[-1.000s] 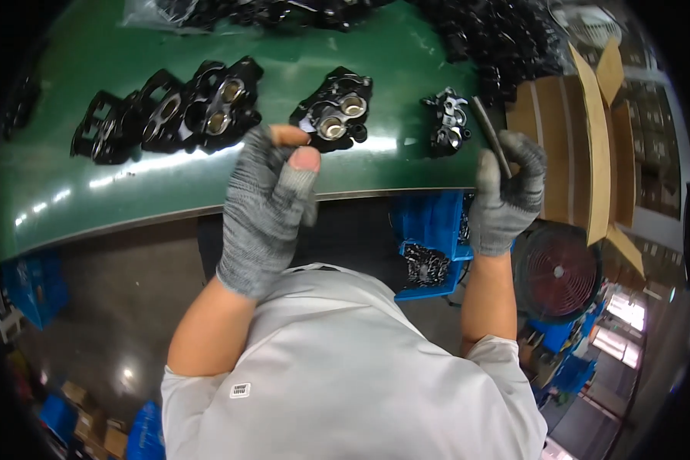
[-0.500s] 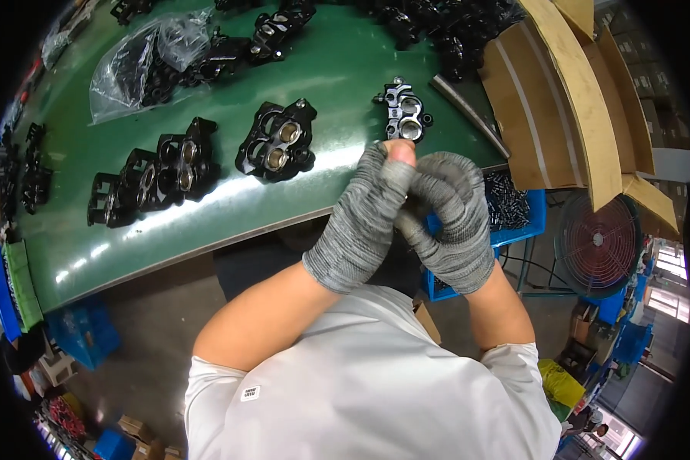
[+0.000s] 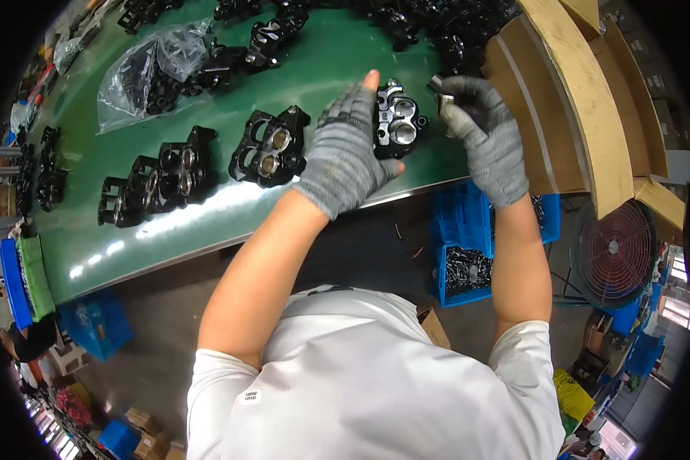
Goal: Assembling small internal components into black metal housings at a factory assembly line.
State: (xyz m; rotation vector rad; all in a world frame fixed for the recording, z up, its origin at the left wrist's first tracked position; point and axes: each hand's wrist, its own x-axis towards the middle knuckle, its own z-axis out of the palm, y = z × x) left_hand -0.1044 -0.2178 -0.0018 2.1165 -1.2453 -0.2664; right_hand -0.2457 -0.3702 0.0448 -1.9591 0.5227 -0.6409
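Note:
A black brake caliper half [image 3: 397, 123] with two bright round bores lies on the green table in front of me. My left hand [image 3: 346, 153], in a grey fingerless glove, rests along its left side, fingers stretched and thumb spread below the near end. Beyond the caliper's right side, my right hand [image 3: 487, 130] is closed around a metal rod [image 3: 437, 81]; one end shows by the fingertips, and the glove hides most of it. Left of my left hand stands another caliper half [image 3: 270, 146] with two bores.
More caliper parts [image 3: 161, 176] stand in a row at left, near a clear plastic bag [image 3: 157, 65]. Dark parts [image 3: 406, 23] are piled at the back. An open cardboard box [image 3: 544, 107] borders the right side. Below the edge are blue crates [image 3: 441, 264] of small parts and a fan [image 3: 613, 249].
My hands have parted from each other. The left has moved forward to the caliper's left side; the right has moved forward and right, closing on the rod that lay on the table.

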